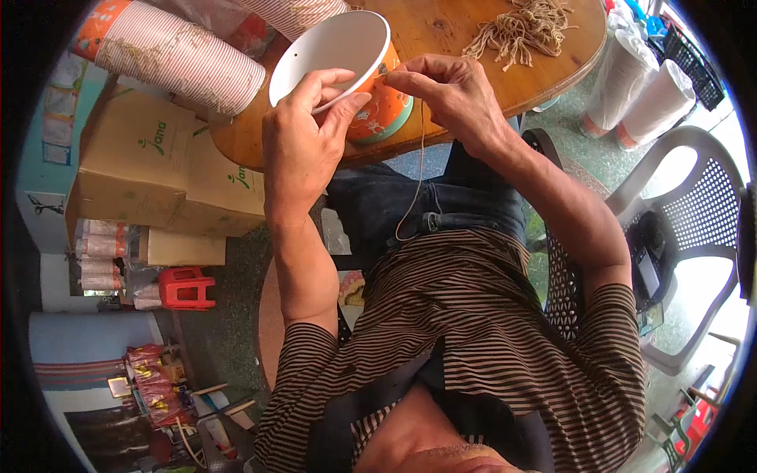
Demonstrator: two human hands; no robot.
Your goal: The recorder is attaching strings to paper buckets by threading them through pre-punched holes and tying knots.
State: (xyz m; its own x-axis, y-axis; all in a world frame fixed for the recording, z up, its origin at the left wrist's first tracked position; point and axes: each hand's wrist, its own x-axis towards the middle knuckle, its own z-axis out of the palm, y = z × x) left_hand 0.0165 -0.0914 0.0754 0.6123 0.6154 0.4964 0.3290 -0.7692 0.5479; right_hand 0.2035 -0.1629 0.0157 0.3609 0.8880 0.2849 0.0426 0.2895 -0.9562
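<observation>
A large paper bucket [331,49], white inside with an orange and green printed outside, is tilted at the near edge of the wooden table. Its inner wall has a small dark hole. My left hand [311,126] grips the near rim, fingers inside and thumb outside. At the bucket's right side, my right hand [449,94] pinches a thin beige cord [420,165] against the outer wall. The cord's tail hangs down to my lap. Whether its end passes through the wall is hidden by my fingers.
A bundle of beige cords [520,31] lies at the table's far right. Long stacks of nested buckets [181,55] lie at the far left. Cardboard boxes [142,158] and a red stool [186,288] are left; a plastic chair [694,197] and wrapped stacks [654,98] are right.
</observation>
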